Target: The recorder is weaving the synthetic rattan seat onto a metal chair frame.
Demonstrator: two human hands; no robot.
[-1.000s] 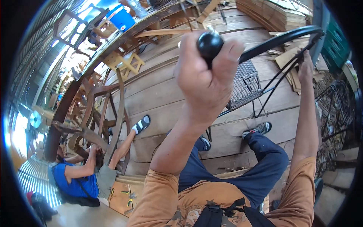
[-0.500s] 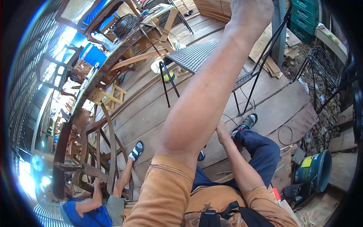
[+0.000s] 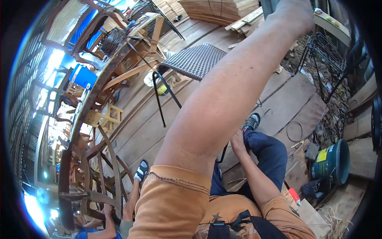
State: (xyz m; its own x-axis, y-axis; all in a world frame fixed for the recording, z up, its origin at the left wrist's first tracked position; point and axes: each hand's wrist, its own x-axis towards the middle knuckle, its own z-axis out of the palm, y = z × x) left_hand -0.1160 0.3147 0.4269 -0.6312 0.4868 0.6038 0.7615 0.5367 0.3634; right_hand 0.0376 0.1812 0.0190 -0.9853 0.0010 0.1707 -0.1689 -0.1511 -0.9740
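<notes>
My left arm, bare below an orange-brown sleeve, crosses the whole view toward the upper right. My left hand [image 3: 296,16] is at the top edge, and its fingers do not show. Behind that forearm stands a chair [image 3: 195,59] with a dark woven seat and thin black metal legs; the arm covers its right part. My right hand [image 3: 238,143] is low beside my bent right knee, close to the sandalled foot [image 3: 252,120]. The left forearm hides part of its fingers, so any hold is unclear.
At left, carved wooden chair frames [image 3: 115,175] stand near a seated person in blue [image 3: 99,233]. A blue cooler [image 3: 82,76] is on the long bench. A dark green bucket [image 3: 330,161] and a red-handled tool [image 3: 294,196] lie right. Stacked boards [image 3: 219,10] are at the back.
My left forearm and hand have shifted right across the view, covering the chair's right-hand legs. Surroundings have slid left and up or down as the view turned. My right hand stays by the knee.
</notes>
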